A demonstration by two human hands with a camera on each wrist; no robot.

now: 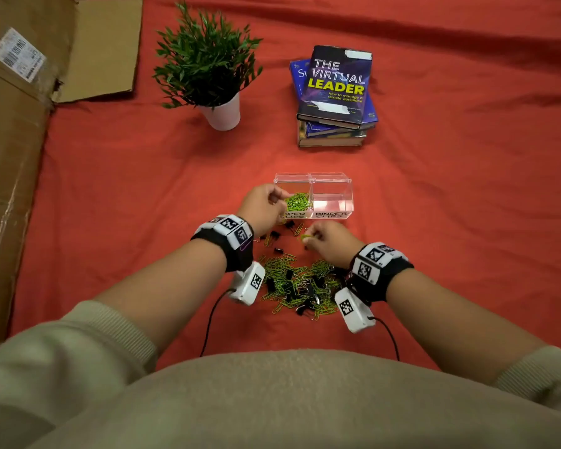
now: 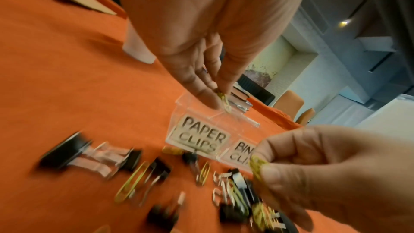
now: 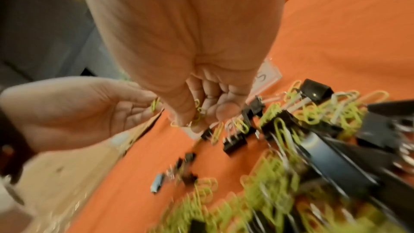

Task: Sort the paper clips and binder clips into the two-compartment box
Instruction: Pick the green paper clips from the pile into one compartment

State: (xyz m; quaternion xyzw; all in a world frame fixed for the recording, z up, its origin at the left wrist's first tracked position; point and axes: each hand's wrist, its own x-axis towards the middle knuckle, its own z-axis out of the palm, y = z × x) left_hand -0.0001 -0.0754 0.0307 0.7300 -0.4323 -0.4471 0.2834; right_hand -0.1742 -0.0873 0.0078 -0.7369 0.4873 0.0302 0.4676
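A clear two-compartment box [image 1: 332, 209] stands on the red cloth, labelled PAPER CLIPS [image 2: 199, 136] on the left and BINDER CLIPS on the right. Green paper clips [image 1: 297, 201] fill the left compartment; the right one holds nothing. My left hand [image 1: 266, 205] hovers at the left compartment's rim and pinches a green paper clip [image 2: 224, 100] between thumb and fingers. My right hand [image 1: 326, 243], just in front of the box, pinches green paper clips [image 3: 198, 112]. A mixed pile of green paper clips and black binder clips [image 1: 300, 286] lies between my wrists.
Loose binder clips [image 1: 274, 236] lie scattered in front of the box. A potted plant [image 1: 208, 69] and a stack of books [image 1: 336, 95] stand farther back. Flattened cardboard [image 1: 17, 124] covers the left side.
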